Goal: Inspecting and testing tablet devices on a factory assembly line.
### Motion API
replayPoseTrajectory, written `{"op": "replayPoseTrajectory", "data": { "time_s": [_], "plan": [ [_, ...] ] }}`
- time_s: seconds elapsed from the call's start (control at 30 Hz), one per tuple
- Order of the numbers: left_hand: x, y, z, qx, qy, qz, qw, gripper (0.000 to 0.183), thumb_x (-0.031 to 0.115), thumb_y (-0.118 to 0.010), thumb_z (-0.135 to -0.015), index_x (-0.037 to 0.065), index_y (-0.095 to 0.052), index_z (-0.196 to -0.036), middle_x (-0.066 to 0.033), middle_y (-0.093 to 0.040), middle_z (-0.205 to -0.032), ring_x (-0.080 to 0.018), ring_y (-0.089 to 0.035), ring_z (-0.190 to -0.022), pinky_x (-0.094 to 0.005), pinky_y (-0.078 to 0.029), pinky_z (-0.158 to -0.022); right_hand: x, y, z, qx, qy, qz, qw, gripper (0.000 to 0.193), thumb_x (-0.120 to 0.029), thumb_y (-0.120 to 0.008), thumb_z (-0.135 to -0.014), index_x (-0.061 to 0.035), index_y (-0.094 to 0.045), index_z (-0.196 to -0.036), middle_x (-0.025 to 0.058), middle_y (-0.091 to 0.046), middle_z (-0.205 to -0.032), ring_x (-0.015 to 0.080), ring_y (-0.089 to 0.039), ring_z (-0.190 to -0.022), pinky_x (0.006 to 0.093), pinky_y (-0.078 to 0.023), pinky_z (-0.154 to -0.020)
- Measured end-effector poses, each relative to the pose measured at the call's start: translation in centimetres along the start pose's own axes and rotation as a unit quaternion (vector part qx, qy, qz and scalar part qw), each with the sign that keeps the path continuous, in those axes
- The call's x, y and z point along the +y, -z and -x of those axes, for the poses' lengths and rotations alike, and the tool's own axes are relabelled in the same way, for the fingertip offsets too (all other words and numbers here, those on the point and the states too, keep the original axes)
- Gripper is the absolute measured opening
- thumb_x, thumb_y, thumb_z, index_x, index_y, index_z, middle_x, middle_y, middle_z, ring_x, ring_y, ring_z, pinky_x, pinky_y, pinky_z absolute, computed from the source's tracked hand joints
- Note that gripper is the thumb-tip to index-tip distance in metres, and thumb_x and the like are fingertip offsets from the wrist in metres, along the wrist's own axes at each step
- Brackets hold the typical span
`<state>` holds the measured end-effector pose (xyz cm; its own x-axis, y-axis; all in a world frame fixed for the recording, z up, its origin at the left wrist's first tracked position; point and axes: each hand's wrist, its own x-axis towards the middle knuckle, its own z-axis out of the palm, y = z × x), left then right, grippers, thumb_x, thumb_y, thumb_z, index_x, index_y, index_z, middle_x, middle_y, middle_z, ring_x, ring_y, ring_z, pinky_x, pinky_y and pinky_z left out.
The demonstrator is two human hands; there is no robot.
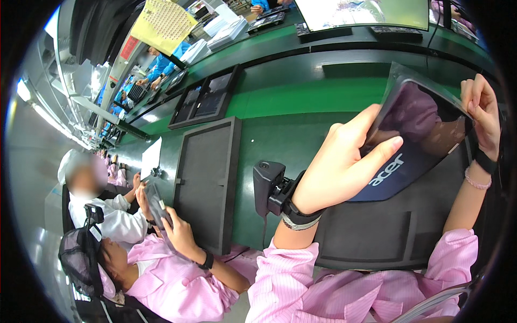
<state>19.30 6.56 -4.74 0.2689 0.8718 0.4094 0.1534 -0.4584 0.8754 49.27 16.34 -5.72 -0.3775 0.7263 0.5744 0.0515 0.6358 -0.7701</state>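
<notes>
A glossy dark flat panel is held up tilted in front of me, reflecting a pink sleeve and an arm. Clear plastic film shows along its upper edge. My left hand grips its left side, thumb across the front and the other fingers mostly hidden behind. At its right corner, my right hand is closed with curled fingers; whether these pinch the panel's edge or the film I cannot tell. Just under the panel shows a dark blue surface with pale lettering. Below lies a black foam tray.
Another black foam tray lies to the left on the green bench. Beyond it is a black tray with dark panels. A co-worker in pink handles a bagged item at the left. A bright screen stands at the back.
</notes>
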Motion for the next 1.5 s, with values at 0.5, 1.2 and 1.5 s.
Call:
{"op": "replayPoseTrajectory", "data": {
  "time_s": [0.5,1.2,1.5],
  "plan": [
    [-1.6,4.7,1.2,-0.002,0.032,-0.019,0.999,0.026,0.000,-0.066,-0.077,-0.001,-0.059,-0.102,-0.0015,-0.061,-0.093,-0.0067,-0.056,-0.082,-0.0224,-0.046,-0.072,-1.8,-4.4,0.2,-0.094,-0.041,-0.138,0.985,0.093,-0.049,-0.068,-0.068,-0.0014,-0.027,-0.136,0.0155,-0.045,-0.127,0.0223,-0.049,-0.111,0.0318,-0.050,-0.080],
    [-4.8,5.1,-0.7,0.173,-0.046,0.272,0.946,0.045,0.004,-0.060,-0.082,0.001,-0.045,-0.124,-0.0100,-0.051,-0.121,-0.0233,-0.048,-0.113,-0.0372,-0.034,-0.099,-2.1,-8.0,-1.0,0.002,-0.042,-0.167,0.985,0.017,-0.013,-0.063,-0.083,0.0016,-0.062,-0.092,0.0014,-0.062,-0.080,0.0055,-0.054,-0.074,0.0216,-0.045,-0.071],
    [-1.6,9.7,2.0,0.186,-0.122,0.410,0.885,0.025,0.030,-0.054,-0.090,0.011,-0.067,-0.097,-0.0017,-0.064,-0.106,-0.0133,-0.056,-0.097,-0.0285,-0.041,-0.085,0.3,-6.7,-1.5,-0.112,-0.015,-0.105,0.988,0.025,-0.019,-0.059,-0.086,0.0027,-0.058,-0.100,0.0038,-0.062,-0.088,0.0088,-0.055,-0.083,0.0242,-0.045,-0.077]
  ]
}}
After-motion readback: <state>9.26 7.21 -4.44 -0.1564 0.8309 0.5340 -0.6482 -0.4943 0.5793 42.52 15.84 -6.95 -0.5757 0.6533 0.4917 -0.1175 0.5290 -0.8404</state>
